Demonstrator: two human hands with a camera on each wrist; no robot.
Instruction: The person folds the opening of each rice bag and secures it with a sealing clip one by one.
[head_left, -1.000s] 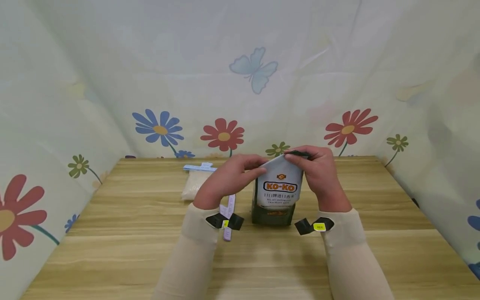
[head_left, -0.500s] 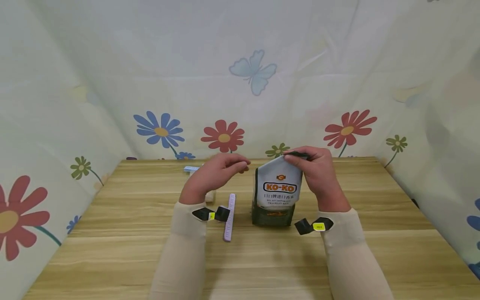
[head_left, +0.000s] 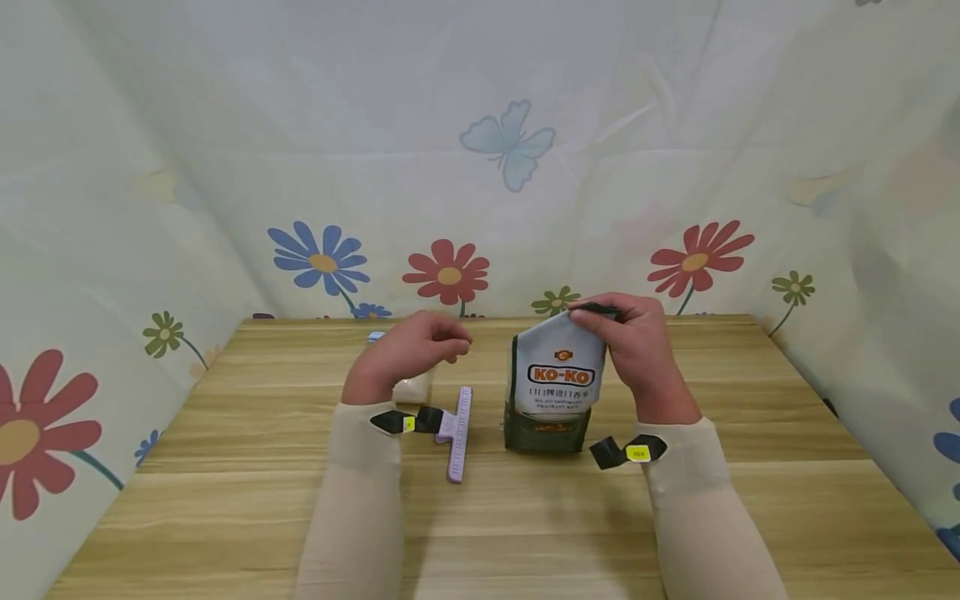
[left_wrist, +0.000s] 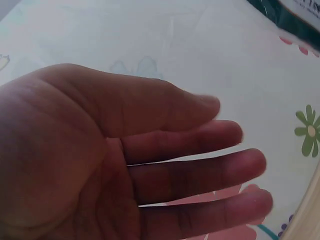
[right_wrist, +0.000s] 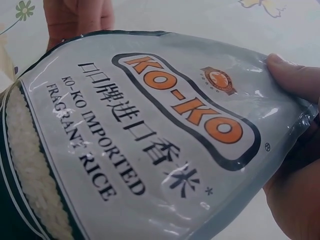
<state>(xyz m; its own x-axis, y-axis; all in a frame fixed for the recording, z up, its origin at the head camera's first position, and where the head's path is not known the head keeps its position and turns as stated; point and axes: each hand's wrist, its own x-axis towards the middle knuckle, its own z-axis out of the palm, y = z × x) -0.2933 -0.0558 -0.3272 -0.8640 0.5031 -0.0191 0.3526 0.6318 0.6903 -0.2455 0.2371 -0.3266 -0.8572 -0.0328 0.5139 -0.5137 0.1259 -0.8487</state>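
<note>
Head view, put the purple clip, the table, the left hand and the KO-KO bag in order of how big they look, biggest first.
1. Table
2. KO-KO bag
3. Left hand
4. Purple clip

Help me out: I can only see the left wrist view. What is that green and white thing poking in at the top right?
Observer: It's a rice bag, with KO-KO printed large on its front.
Operator: Is somebody holding it?
Observer: Yes, the right hand grips it by the top.
Operator: And is anything lying near it?
Observer: A purple clip lies on the table, between the rice bag and the left sleeve.
</note>
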